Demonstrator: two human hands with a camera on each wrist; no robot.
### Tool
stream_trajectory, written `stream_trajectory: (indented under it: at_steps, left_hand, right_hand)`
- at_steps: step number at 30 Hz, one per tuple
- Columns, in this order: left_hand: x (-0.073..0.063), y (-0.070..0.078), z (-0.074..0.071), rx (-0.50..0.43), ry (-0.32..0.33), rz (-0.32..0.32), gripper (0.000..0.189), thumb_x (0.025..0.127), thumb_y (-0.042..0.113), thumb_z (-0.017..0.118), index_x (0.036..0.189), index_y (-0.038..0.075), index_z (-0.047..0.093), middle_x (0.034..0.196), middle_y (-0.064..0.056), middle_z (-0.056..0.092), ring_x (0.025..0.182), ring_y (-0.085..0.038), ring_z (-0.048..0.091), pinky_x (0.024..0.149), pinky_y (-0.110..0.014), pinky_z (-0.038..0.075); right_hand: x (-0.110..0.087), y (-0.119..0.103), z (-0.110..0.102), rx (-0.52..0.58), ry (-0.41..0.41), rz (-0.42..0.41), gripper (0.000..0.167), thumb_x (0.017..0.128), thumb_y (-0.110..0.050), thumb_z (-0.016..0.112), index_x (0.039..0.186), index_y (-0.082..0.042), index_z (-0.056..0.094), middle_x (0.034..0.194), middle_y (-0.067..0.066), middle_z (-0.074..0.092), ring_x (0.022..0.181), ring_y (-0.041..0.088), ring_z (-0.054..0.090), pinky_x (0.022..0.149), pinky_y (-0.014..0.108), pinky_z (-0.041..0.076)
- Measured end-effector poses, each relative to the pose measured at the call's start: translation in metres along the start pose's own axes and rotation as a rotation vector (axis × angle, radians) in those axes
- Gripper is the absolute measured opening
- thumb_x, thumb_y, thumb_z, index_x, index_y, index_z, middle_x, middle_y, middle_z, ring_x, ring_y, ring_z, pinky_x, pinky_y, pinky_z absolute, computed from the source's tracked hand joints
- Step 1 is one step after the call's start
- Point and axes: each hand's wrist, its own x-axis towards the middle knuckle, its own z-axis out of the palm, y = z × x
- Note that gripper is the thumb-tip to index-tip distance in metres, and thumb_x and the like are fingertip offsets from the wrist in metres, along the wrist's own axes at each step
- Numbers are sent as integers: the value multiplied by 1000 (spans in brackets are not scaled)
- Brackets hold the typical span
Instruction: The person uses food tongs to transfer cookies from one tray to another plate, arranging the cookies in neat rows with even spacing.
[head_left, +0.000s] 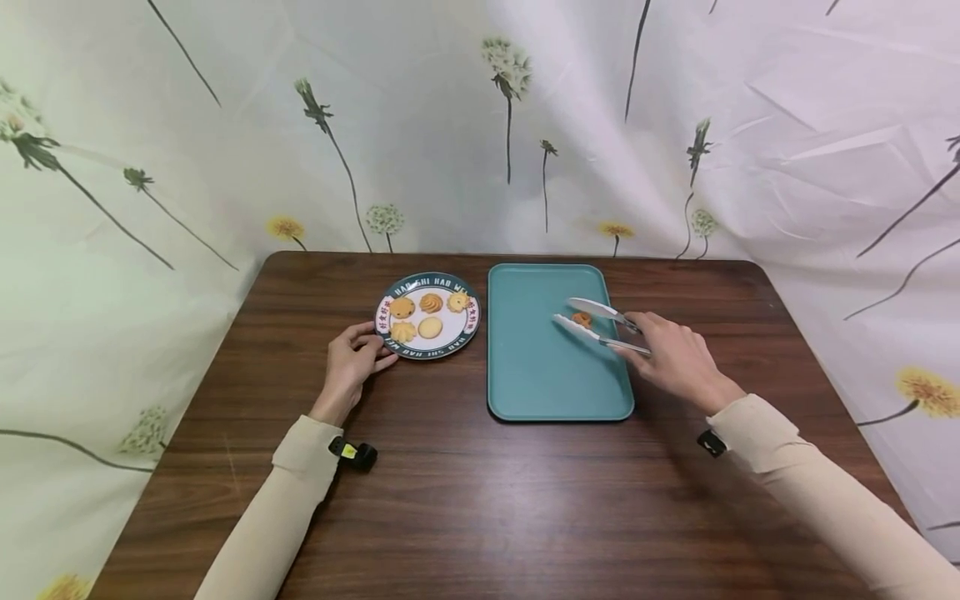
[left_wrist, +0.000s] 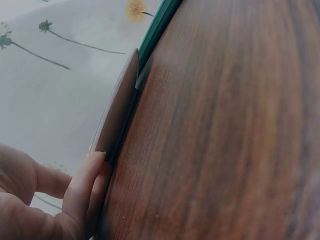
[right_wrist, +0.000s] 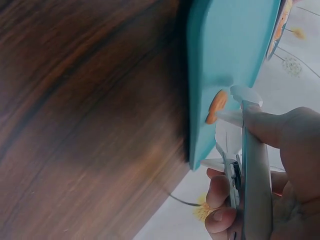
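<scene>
My left hand (head_left: 352, 367) grips the left rim of a round plate (head_left: 427, 353), which has a dark patterned border and bears several cookies. In the left wrist view, fingertips (left_wrist: 95, 162) meet the edge of the plate (left_wrist: 118, 107), seen side-on. Over the right part of a teal tray (head_left: 551, 375), my right hand (head_left: 678, 358) holds a pair of tongs (head_left: 611, 314) with pale tips. The tongs' arms are spread, and one small brown cookie (head_left: 581, 318) lies on the tray between them. The right wrist view shows the cookie (right_wrist: 216, 106) close to the tips.
Plate and tray stand side by side on a dark wooden table (head_left: 450, 500), with a narrow gap between them. A white curtain (head_left: 442, 125) with a flower print hangs behind the table. Table surface extends in front of both.
</scene>
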Motion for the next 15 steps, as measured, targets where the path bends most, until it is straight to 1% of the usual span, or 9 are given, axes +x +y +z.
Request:
stream_trajectory:
  at_steps: [3, 5, 9, 15]
  left_hand:
    - [0, 0, 0, 3, -3, -2, 52, 107, 4, 47, 159, 4, 40, 121, -12, 53, 89, -7, 64, 84, -19, 66]
    - [0, 1, 0, 4, -3, -1, 52, 107, 4, 47, 159, 4, 40, 120, -11, 53, 88, -7, 64, 84, -18, 66]
    - [0, 0, 0, 5, 0, -2, 52, 107, 5, 47, 159, 5, 40, 119, -11, 52, 88, -7, 63, 84, -19, 66]
    - [0, -1, 1, 3, 3, -8, 52, 107, 5, 47, 159, 5, 40, 119, -10, 52, 89, -7, 63, 85, -19, 66]
  right_hand:
    - [-3, 3, 0, 7, -2, 11, 56, 98, -42, 72, 141, -8, 59, 118, 16, 71, 66, 22, 61, 47, 33, 48]
    - [-5, 5, 0, 7, 1, 17, 57, 98, -43, 72, 141, -9, 59, 116, 15, 71, 67, 24, 63, 47, 34, 49]
    - [-8, 9, 0, 1, 1, 26, 59, 97, -44, 73, 143, -9, 58, 116, 15, 70, 72, 28, 67, 49, 41, 53]
    - [-14, 12, 0, 2, 4, 28, 60, 97, -44, 73, 143, -8, 57, 116, 16, 71, 73, 27, 66, 51, 42, 54]
